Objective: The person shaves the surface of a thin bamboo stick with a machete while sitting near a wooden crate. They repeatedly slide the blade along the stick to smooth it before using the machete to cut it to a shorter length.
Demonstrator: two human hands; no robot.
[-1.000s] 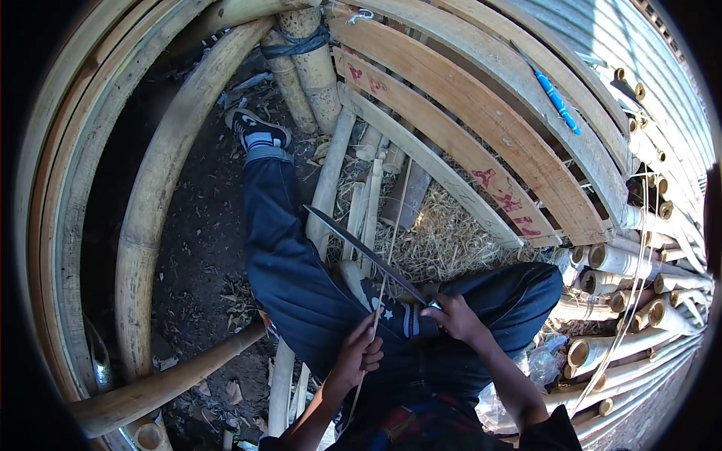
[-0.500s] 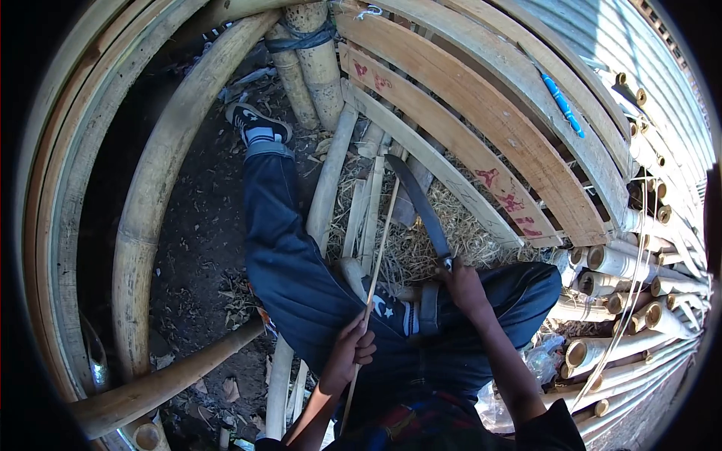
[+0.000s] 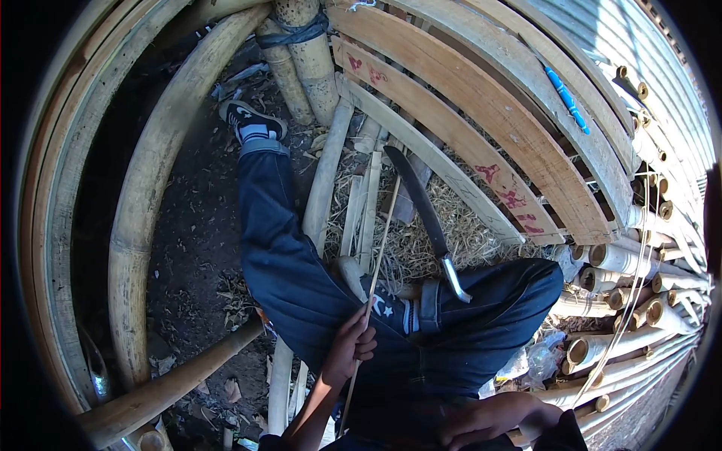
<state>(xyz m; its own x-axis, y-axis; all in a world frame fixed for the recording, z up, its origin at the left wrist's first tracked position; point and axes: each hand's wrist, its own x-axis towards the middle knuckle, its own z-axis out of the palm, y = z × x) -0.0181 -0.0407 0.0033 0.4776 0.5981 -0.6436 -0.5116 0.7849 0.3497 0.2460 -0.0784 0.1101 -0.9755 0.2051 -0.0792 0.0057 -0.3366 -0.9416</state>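
My left hand [image 3: 350, 347] is closed around a thin bamboo strip [image 3: 382, 252], which slants up between my legs toward the straw. A machete [image 3: 423, 207] with a dark curved blade and a shiny metal handle lies free, its handle resting on my folded leg [image 3: 504, 293] and its blade over the straw. Close to my body, at the bottom of the view, is my right hand [image 3: 485, 421], away from the machete. Shadow and blur hide its fingers, and I cannot make out whether it holds anything.
Wooden slats [image 3: 481, 98] stand ahead with a blue-handled tool [image 3: 565, 98] on them. Cut bamboo poles [image 3: 602, 349] are stacked on the right. A thick curved bamboo pole [image 3: 143, 203] runs along the left. Straw shavings [image 3: 414, 252] cover the ground ahead.
My right hand has let go of the machete and drawn back toward my body. The machete now lies on my leg. My left hand keeps its hold on the bamboo strip.
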